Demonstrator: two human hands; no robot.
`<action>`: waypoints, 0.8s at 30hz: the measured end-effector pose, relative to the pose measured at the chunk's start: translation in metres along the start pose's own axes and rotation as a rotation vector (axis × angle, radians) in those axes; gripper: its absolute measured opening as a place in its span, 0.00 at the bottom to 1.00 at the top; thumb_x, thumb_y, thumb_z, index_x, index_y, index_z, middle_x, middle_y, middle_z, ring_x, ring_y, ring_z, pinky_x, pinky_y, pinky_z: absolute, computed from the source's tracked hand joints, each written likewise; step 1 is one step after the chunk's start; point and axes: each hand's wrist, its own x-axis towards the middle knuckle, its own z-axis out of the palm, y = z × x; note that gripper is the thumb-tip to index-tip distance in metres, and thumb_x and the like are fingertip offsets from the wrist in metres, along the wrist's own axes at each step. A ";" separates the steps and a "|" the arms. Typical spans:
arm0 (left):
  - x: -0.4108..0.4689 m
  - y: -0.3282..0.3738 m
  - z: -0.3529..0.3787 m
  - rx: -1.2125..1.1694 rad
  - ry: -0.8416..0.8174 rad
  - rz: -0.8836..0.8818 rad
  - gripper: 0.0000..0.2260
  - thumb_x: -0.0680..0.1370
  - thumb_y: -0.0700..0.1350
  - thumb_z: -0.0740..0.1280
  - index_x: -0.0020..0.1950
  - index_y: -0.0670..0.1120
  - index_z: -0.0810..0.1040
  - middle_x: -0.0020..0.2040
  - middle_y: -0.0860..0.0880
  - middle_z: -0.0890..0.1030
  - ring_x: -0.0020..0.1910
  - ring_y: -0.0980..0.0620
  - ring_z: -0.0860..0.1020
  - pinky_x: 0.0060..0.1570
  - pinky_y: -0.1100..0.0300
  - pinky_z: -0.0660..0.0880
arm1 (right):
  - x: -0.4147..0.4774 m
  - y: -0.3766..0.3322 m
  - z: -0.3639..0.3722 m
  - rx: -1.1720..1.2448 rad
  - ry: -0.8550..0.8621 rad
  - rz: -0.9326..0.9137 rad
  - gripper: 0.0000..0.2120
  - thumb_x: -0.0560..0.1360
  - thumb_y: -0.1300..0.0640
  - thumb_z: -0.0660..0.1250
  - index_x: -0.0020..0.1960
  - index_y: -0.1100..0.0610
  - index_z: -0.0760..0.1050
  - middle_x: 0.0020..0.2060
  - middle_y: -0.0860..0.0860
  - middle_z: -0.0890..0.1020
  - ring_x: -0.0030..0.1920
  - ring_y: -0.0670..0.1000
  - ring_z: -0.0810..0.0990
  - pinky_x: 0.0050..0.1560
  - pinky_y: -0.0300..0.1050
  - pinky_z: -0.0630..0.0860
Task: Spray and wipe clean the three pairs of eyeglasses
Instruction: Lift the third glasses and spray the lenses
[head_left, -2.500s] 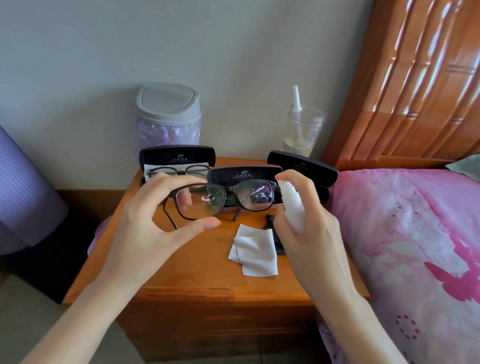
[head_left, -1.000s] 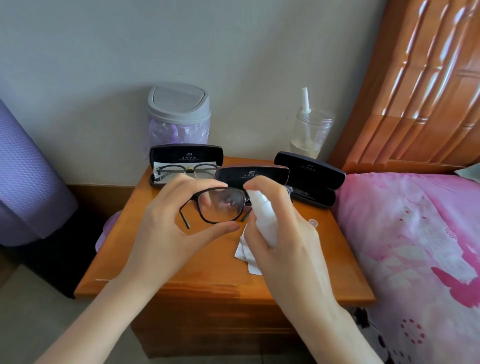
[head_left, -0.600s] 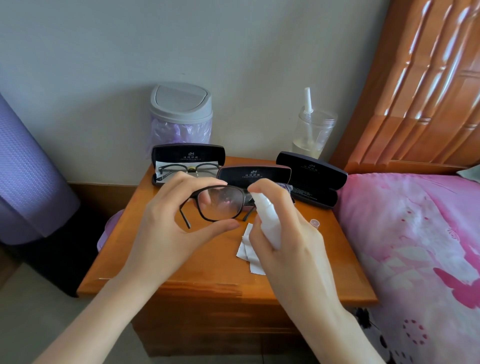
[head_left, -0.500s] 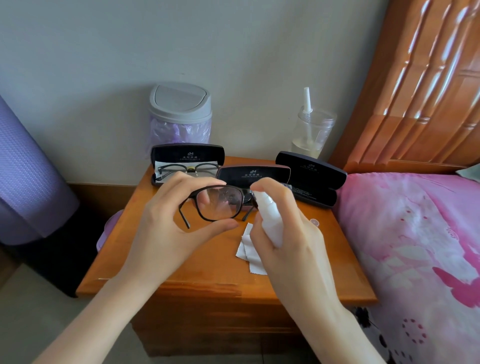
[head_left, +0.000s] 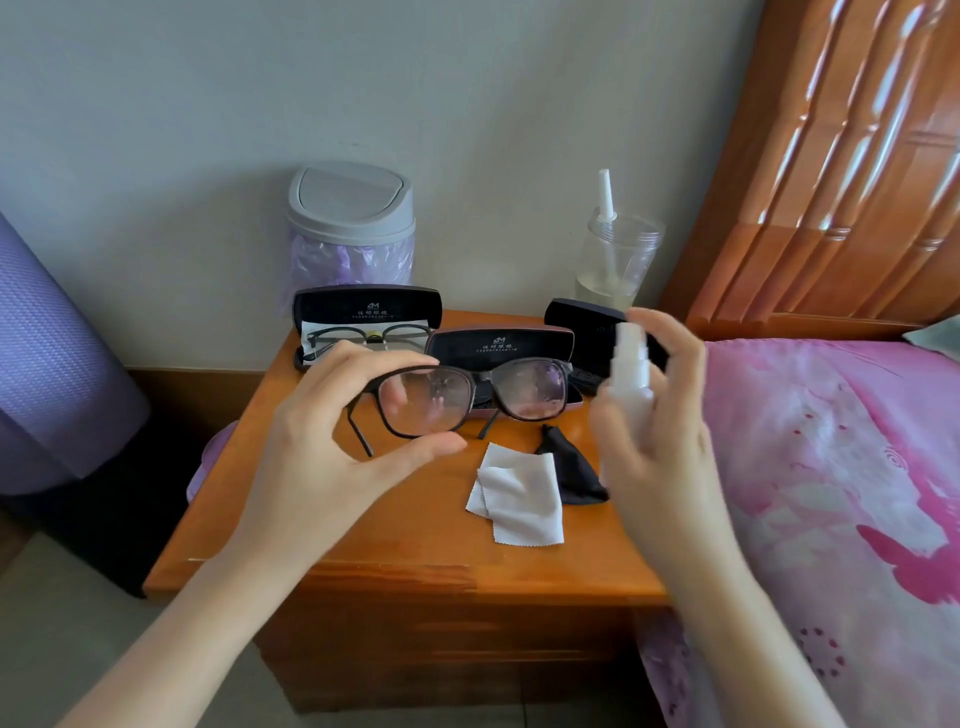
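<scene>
My left hand (head_left: 322, 447) pinches the left rim of dark-framed eyeglasses (head_left: 470, 397) and holds them up over the bedside table; both lenses look misted. My right hand (head_left: 660, 415) grips a small white spray bottle (head_left: 629, 379) just right of the glasses, nozzle up. A second pair, thin-framed eyeglasses (head_left: 363, 338), lies in an open black case (head_left: 366, 306) at the back left. A white wiping cloth (head_left: 519, 499) and a black cloth (head_left: 566, 462) lie on the table. No third pair shows.
The wooden bedside table (head_left: 405, 566) also bears an open case (head_left: 498, 343) behind the glasses and another black case (head_left: 587, 327) at the right. A small grey bin (head_left: 350, 228) and a clear jar (head_left: 618, 260) stand at the back. A pink bed (head_left: 831, 467) lies to the right.
My right hand has drawn the spray bottle away to the right, uncovering the right lens. The glasses stay held in my left hand, and both cloths are now in view.
</scene>
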 end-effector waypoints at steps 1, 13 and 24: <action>0.000 0.000 0.000 -0.010 0.005 -0.002 0.23 0.68 0.58 0.71 0.59 0.49 0.77 0.41 0.50 0.75 0.45 0.53 0.76 0.52 0.60 0.75 | 0.005 0.010 -0.007 0.003 -0.010 0.059 0.23 0.77 0.63 0.60 0.66 0.44 0.58 0.32 0.49 0.73 0.28 0.52 0.72 0.34 0.53 0.74; -0.001 -0.006 -0.006 -0.042 0.071 -0.020 0.19 0.68 0.61 0.70 0.58 0.60 0.73 0.42 0.59 0.74 0.47 0.49 0.76 0.51 0.52 0.78 | 0.016 0.053 -0.032 -0.295 -0.153 0.423 0.29 0.73 0.68 0.67 0.69 0.55 0.59 0.44 0.60 0.79 0.40 0.55 0.75 0.33 0.37 0.69; -0.003 -0.012 -0.013 -0.061 0.075 -0.041 0.21 0.68 0.61 0.70 0.58 0.56 0.74 0.43 0.58 0.75 0.47 0.50 0.76 0.52 0.61 0.77 | 0.016 0.036 -0.036 -0.501 0.118 0.106 0.26 0.71 0.61 0.73 0.67 0.56 0.69 0.57 0.50 0.77 0.61 0.53 0.68 0.54 0.37 0.61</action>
